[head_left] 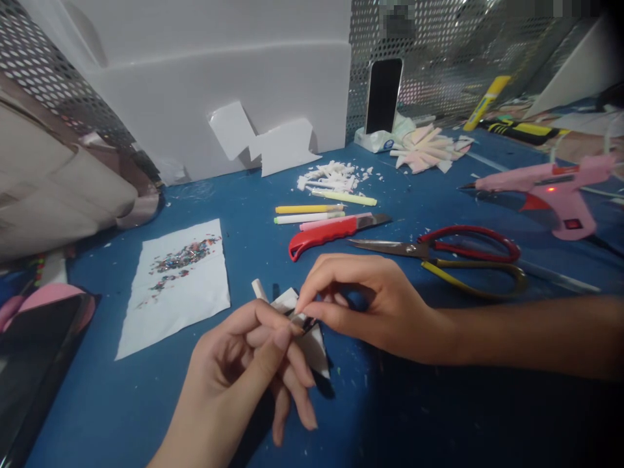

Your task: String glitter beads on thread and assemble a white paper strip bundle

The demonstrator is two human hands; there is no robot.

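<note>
Fingers (273, 325) of our left hand (238, 383) are curled together and clamped on a small white foam piece (314, 348), thumb on top, the piece sticking out past the fingertips toward the right. Fingers of our right hand (361, 302) pinch together on the upper edge of the same piece, thumb and index tips meeting at a small dark bit (305, 322) on it; we can't tell what that bit is. So both hands grip one piece, held just above the blue table (414, 416), fingertips of the two hands nearly touching. Just beyond the right fingertips lies a red box cutter (331, 233), blade end pointing right, and beyond that three pens (312, 213) side by side. Right of the right knuckles, near, sit red-handled scissors (448, 255), blades closed and pointing left. Further right and well apart stands a pink glue gun (550, 188) with a red light on. Left of the left fingers, near, a white paper sheet (175, 299) lies flat with coloured glitter specks (182, 257) on its upper part. Far beyond the fingers: a heap of white foam scraps (334, 175), a pile of pale pink strips (429, 148), and a phone (383, 95) propped upright against the perforated metal panel (439, 58).
</note>
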